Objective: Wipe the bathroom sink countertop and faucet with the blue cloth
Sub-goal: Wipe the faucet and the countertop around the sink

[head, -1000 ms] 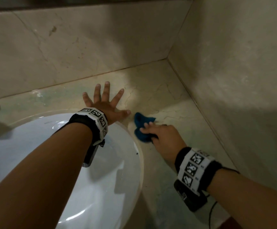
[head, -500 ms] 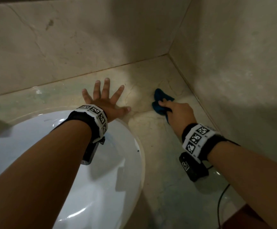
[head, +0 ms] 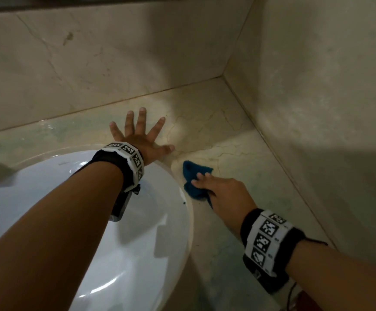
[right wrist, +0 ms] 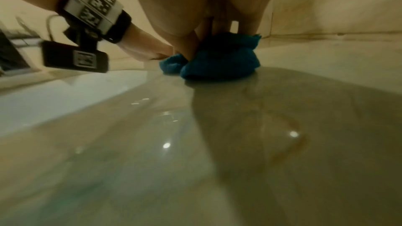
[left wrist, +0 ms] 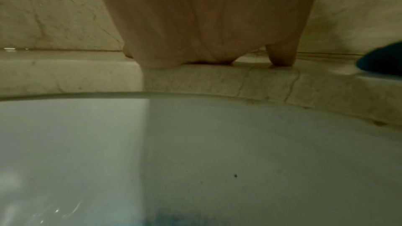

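Note:
The bunched blue cloth (head: 193, 179) lies on the beige marble countertop (head: 238, 153), just right of the white sink's rim (head: 188, 212). My right hand (head: 201, 179) grips it and presses it down onto the stone; in the right wrist view the thumb and fingers dig into the blue cloth (right wrist: 219, 61). My left hand (head: 141, 131) rests flat behind the sink, fingers spread, palm (left wrist: 195, 23) on the countertop and holding nothing. The cloth's edge (left wrist: 383, 61) shows at the far right of the left wrist view. No faucet is in view.
Marble walls meet in a corner (head: 224, 75) at the back right and close off the countertop. The right wall (head: 317, 108) runs close beside my right arm. The sink basin (head: 92, 232) fills the lower left. The countertop surface (right wrist: 217, 126) looks wet and shiny.
My right hand has pulled the cloth back from near the far corner toward me and left, to the sink's rim. My left hand has stayed flat in place.

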Demonstrator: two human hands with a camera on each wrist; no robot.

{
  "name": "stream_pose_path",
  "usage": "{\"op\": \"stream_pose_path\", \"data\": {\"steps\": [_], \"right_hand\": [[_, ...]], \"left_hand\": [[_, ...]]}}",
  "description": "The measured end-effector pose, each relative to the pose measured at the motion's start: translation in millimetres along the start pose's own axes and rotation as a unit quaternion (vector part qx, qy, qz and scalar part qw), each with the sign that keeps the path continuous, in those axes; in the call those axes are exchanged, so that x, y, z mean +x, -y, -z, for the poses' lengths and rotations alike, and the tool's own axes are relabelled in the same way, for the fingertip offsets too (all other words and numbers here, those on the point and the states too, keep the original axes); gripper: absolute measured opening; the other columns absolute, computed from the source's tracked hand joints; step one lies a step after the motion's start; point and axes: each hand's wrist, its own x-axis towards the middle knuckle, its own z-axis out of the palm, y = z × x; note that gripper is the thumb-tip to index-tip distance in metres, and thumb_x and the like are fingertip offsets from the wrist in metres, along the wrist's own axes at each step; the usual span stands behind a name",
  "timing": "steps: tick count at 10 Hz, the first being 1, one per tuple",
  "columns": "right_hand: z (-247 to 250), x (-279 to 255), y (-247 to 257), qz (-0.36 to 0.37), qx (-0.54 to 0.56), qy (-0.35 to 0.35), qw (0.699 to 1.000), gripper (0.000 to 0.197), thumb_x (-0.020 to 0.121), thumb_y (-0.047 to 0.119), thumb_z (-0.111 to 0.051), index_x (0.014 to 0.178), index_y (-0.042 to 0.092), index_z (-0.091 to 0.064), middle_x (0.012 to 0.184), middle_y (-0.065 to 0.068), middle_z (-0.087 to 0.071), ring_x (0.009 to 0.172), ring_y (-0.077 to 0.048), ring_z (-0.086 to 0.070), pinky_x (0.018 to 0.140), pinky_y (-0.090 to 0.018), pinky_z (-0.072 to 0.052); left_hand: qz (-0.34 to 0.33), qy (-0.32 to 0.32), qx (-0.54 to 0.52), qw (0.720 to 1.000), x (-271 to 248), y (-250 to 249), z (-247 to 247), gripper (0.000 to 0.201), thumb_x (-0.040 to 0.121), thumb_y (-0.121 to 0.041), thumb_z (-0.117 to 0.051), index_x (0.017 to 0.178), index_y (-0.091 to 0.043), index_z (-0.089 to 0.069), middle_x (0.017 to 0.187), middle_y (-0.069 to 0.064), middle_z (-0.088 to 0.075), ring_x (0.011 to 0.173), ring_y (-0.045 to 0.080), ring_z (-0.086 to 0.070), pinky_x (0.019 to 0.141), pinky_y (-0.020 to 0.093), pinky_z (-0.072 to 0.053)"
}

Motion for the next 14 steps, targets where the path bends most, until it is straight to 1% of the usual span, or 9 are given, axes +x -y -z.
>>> {"op": "stream_pose_path", "data": {"steps": [2,5,6,7,8,10,11,13,14], "right_hand": [[29,51,-28,-0.055,-0.012,-0.074,0.996,0.047,0.093,0.001,-0.044,0.135,0.022,-0.047,0.146,-0.007,-0.039,0.129,-0.023,-0.045,0.108,-0.025,-0.031],[15,39,-30,-0.028,-0.171,0.028,0.984,0.069,0.093,-0.004,-0.038,0.149,0.022,-0.006,0.157,-0.008,-0.002,0.145,-0.022,-0.013,0.116,-0.033,-0.017],[13,10,-11,0.004,-0.178,0.064,0.982,0.063,0.095,0.007,-0.039,0.148,0.026,-0.011,0.158,-0.004,-0.005,0.144,-0.020,-0.015,0.116,-0.031,-0.017],[14,-10,-1,0.026,-0.128,0.050,0.990,0.045,0.097,0.026,-0.044,0.141,0.027,-0.037,0.155,0.000,-0.022,0.141,-0.019,-0.025,0.115,-0.028,-0.019],[16,1,-6,0.025,-0.093,0.013,0.995,0.031,0.093,0.020,-0.052,0.122,0.019,-0.061,0.144,-0.002,-0.042,0.128,-0.026,-0.040,0.108,-0.028,-0.028],[44,51,-41,-0.071,-0.039,-0.108,0.991,0.027,0.087,-0.002,-0.052,0.111,0.002,-0.064,0.127,-0.019,-0.056,0.112,-0.031,-0.055,0.095,-0.023,-0.034],[49,51,-56,-0.105,-0.075,-0.110,0.985,0.030,0.091,0.003,-0.047,0.118,0.008,-0.060,0.122,-0.022,-0.057,0.104,-0.034,-0.057,0.089,-0.033,-0.045],[21,10,-30,-0.066,-0.087,-0.086,0.990,0.030,0.091,0.001,-0.048,0.119,0.006,-0.060,0.116,-0.023,-0.059,0.105,-0.034,-0.057,0.091,-0.028,-0.042],[-1,-10,-16,-0.042,-0.057,-0.082,0.994,0.029,0.083,-0.005,-0.056,0.110,0.003,-0.066,0.114,-0.026,-0.061,0.104,-0.038,-0.059,0.095,-0.039,-0.047]], "left_hand": [[0.003,-0.004,0.008,1.000,1,-1,0,0.083,0.076,-0.084,-0.021,0.140,-0.051,0.019,0.150,-0.004,0.036,0.139,0.027,0.030,0.109,0.064,0.011],[0.000,0.000,0.002,1.000,-1,-2,1,0.082,0.077,-0.083,-0.023,0.140,-0.051,0.019,0.149,-0.004,0.037,0.139,0.026,0.031,0.109,0.063,0.012],[0.000,0.001,0.001,1.000,-2,-3,1,0.082,0.077,-0.083,-0.023,0.140,-0.051,0.019,0.149,-0.004,0.037,0.138,0.026,0.032,0.109,0.063,0.013],[-0.006,0.002,-0.003,1.000,-3,-2,2,0.082,0.077,-0.083,-0.024,0.140,-0.051,0.019,0.149,-0.004,0.037,0.138,0.026,0.032,0.109,0.063,0.013],[-0.008,0.005,-0.005,1.000,-3,-1,2,0.082,0.077,-0.083,-0.024,0.140,-0.051,0.019,0.149,-0.004,0.037,0.138,0.026,0.032,0.108,0.063,0.014],[-0.009,0.000,-0.005,1.000,-3,-1,1,0.081,0.077,-0.083,-0.023,0.139,-0.052,0.019,0.149,-0.005,0.037,0.138,0.026,0.032,0.108,0.063,0.014],[-0.007,-0.001,-0.008,1.000,-2,-1,1,0.081,0.077,-0.083,-0.024,0.139,-0.052,0.018,0.149,-0.005,0.037,0.138,0.025,0.032,0.108,0.063,0.014],[0.001,-0.002,-0.004,1.000,-2,-2,1,0.083,0.075,-0.085,-0.022,0.139,-0.052,0.019,0.149,-0.005,0.037,0.139,0.026,0.031,0.108,0.064,0.012],[0.009,-0.005,0.015,1.000,-4,-6,1,0.083,0.075,-0.085,-0.018,0.139,-0.050,0.021,0.150,-0.002,0.036,0.140,0.028,0.029,0.108,0.065,0.011]]}}
